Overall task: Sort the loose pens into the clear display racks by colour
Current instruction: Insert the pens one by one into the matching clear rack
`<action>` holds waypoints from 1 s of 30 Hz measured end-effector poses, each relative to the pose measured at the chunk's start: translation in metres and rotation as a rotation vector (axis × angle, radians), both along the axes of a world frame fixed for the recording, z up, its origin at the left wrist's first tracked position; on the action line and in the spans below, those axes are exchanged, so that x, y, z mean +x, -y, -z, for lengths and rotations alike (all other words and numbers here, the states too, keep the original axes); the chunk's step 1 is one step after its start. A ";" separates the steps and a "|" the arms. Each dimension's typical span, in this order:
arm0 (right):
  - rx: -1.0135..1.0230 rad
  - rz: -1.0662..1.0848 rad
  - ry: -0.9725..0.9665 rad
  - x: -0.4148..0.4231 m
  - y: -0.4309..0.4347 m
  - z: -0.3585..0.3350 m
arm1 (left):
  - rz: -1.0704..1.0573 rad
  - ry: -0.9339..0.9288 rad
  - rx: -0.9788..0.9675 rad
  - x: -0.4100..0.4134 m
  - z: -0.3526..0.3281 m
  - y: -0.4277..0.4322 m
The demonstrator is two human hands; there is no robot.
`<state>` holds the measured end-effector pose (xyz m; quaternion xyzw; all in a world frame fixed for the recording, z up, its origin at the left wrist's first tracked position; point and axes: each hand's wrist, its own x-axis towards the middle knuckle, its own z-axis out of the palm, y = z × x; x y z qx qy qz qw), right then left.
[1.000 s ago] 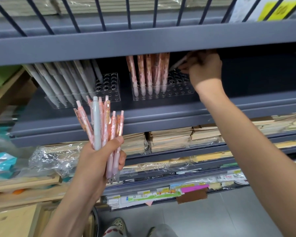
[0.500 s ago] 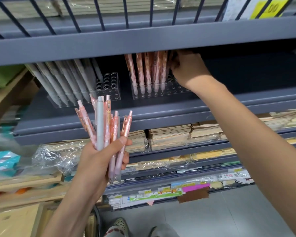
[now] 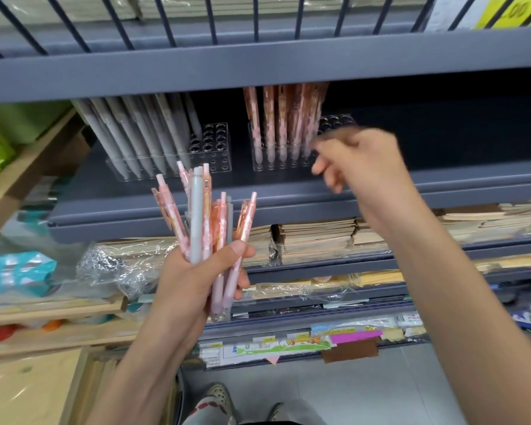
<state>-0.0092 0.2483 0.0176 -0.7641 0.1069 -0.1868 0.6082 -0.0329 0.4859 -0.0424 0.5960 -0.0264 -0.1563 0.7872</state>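
My left hand (image 3: 196,277) grips a bundle of loose pens (image 3: 203,222), mostly pink-patterned with two grey ones, held upright below the shelf. Two clear racks stand on the dark blue shelf (image 3: 288,191). The left rack (image 3: 215,148) holds several grey pens (image 3: 135,136). The right rack (image 3: 276,161) holds several pink-patterned pens (image 3: 282,118). My right hand (image 3: 359,161) is blurred in front of the right rack's right end, fingers loosely curled, nothing visible in it.
An upper shelf edge (image 3: 258,65) with a wire rail overhangs the racks. Stacks of wrapped brown notebooks (image 3: 316,237) fill the shelf below. Wooden shelving with packaged goods (image 3: 19,271) stands at the left. Grey floor and my shoes (image 3: 218,397) show at the bottom.
My right hand has drawn back out from the top of the pink rack, down and toward me, with the pen it held gone from it. The left hand's bundle stays roughly in place.
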 end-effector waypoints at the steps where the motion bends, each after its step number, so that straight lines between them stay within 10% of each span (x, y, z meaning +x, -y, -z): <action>1: 0.039 -0.124 -0.063 -0.011 -0.010 0.004 | 0.005 0.001 0.000 -0.001 0.001 0.002; 5: 0.006 -0.410 -0.237 -0.032 -0.038 0.016 | 0.034 0.007 0.027 -0.004 0.004 0.011; 13: 0.169 -0.161 -0.040 -0.036 -0.018 0.009 | 0.046 -0.018 -0.006 -0.009 0.005 0.019; 19: 0.077 -0.355 -0.175 -0.045 -0.029 0.018 | 0.053 -0.014 0.003 -0.008 0.003 0.029; 30: -0.092 0.315 0.208 0.008 0.033 -0.007 | -0.002 -0.063 -0.054 0.001 0.006 0.018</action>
